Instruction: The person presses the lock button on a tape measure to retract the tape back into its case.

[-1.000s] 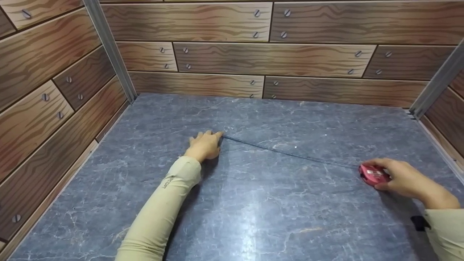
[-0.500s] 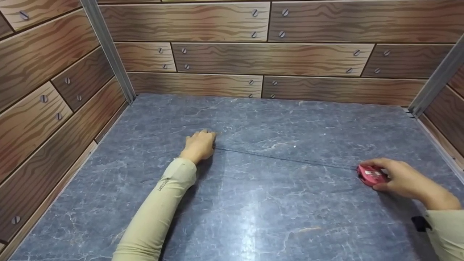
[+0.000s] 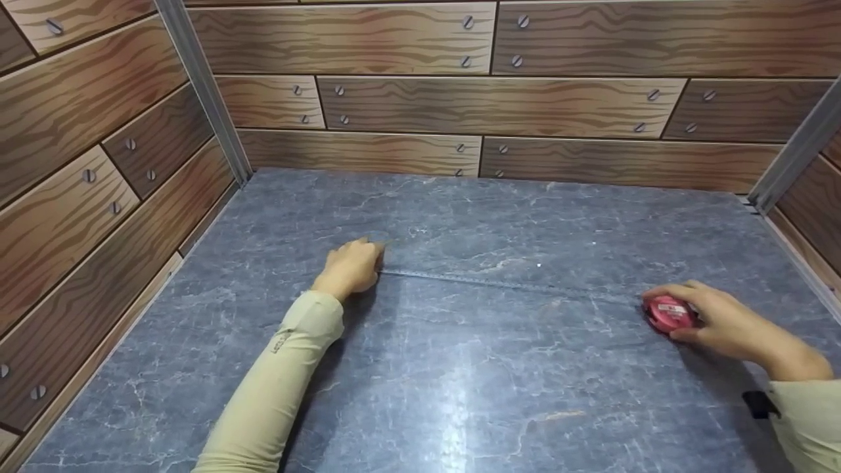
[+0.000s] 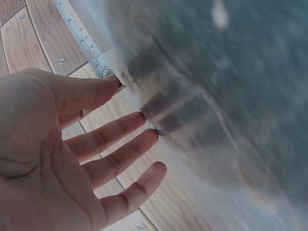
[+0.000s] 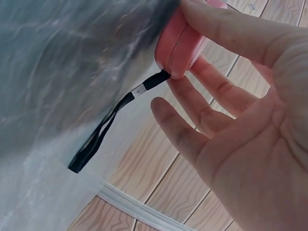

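Observation:
A red tape measure (image 3: 670, 313) is gripped by my right hand (image 3: 729, 325) at the right of the table. Its blade (image 3: 473, 281) runs out leftward across the surface to my left hand (image 3: 351, 266). In the left wrist view the thumb and a mostly hidden finger pinch the metal hook (image 4: 120, 87) at the blade's end, close to the small printed numbers. The other left fingers (image 4: 127, 159) are spread, two tips touching the tabletop. From the red case hangs a black wrist strap (image 5: 108, 115), lying on the table in the right wrist view.
The grey-blue marbled tabletop (image 3: 512, 394) is bounded by wood-patterned panels (image 3: 407, 105) at the back and both sides. Metal corner posts (image 3: 210, 98) stand at the back left and back right.
My left hand has drawn slightly left and nearer with the blade's end. The blade has shifted nearer at its left end and turned its printed face into view. The right hand stays nearly in place.

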Demonstrator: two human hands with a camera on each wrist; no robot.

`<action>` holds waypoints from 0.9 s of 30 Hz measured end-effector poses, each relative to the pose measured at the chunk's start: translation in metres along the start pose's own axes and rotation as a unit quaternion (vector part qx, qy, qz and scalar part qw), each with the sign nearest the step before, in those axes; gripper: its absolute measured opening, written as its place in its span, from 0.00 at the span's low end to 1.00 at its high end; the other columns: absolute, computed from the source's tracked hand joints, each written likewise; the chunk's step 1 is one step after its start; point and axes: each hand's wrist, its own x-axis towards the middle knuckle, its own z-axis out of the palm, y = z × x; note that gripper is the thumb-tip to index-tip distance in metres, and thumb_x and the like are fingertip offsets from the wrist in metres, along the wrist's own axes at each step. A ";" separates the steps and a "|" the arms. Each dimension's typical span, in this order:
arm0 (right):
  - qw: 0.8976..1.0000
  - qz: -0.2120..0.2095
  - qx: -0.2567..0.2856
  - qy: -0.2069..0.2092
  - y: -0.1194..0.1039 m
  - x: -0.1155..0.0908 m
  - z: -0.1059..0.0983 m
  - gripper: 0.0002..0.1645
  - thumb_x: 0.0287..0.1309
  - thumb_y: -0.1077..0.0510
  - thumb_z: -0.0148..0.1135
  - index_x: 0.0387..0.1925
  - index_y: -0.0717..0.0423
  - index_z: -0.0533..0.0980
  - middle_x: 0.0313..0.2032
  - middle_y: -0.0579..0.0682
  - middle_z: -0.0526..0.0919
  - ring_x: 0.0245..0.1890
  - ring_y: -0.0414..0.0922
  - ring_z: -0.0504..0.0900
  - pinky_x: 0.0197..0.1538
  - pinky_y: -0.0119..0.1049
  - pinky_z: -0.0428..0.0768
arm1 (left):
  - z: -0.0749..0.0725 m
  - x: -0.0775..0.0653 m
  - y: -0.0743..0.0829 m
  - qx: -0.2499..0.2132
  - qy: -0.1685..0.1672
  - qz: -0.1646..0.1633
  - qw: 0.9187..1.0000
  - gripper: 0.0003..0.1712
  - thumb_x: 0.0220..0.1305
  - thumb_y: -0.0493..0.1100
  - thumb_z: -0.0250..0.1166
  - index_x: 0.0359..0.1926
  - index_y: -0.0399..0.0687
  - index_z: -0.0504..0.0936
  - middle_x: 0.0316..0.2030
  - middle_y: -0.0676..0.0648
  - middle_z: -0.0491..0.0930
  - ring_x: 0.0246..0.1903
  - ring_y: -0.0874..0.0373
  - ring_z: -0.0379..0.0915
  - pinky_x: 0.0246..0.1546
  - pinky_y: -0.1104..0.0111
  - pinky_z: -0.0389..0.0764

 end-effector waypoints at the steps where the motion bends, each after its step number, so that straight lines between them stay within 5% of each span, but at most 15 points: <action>1: 1.000 -0.005 -0.004 0.006 -0.002 0.000 0.000 0.37 0.51 0.64 0.82 0.64 0.51 0.80 0.56 0.64 0.83 0.54 0.61 0.83 0.51 0.53 0.81 | -0.001 -0.001 -0.002 -0.001 -0.001 -0.002 1.000 0.04 0.66 0.32 0.61 0.38 0.45 0.79 0.54 0.36 0.84 0.57 0.32 0.82 0.56 0.37 0.81; 6: 0.998 -0.046 -0.030 0.043 -0.010 0.003 0.002 0.33 0.47 0.66 0.83 0.58 0.46 0.85 0.52 0.56 0.84 0.52 0.54 0.81 0.51 0.41 0.79 | -0.005 -0.009 -0.013 -0.008 0.010 0.001 1.000 0.05 0.65 0.33 0.61 0.37 0.47 0.77 0.47 0.38 0.84 0.51 0.35 0.83 0.50 0.41 0.84; 12: 0.998 -0.052 -0.014 0.025 -0.027 0.007 0.000 0.29 0.50 0.65 0.81 0.55 0.47 0.84 0.53 0.61 0.82 0.53 0.61 0.81 0.52 0.55 0.78 | -0.009 -0.020 -0.028 -0.029 0.024 -0.001 0.999 0.06 0.66 0.32 0.60 0.37 0.48 0.78 0.40 0.42 0.83 0.43 0.41 0.82 0.44 0.45 0.83; 27: 0.998 -0.052 -0.018 -0.005 -0.068 0.008 -0.023 0.28 0.49 0.64 0.81 0.53 0.44 0.84 0.54 0.59 0.83 0.53 0.62 0.82 0.52 0.58 0.79 | -0.042 -0.049 -0.055 -0.046 0.022 -0.009 0.999 0.08 0.65 0.35 0.60 0.40 0.50 0.81 0.38 0.45 0.85 0.40 0.41 0.83 0.40 0.44 0.81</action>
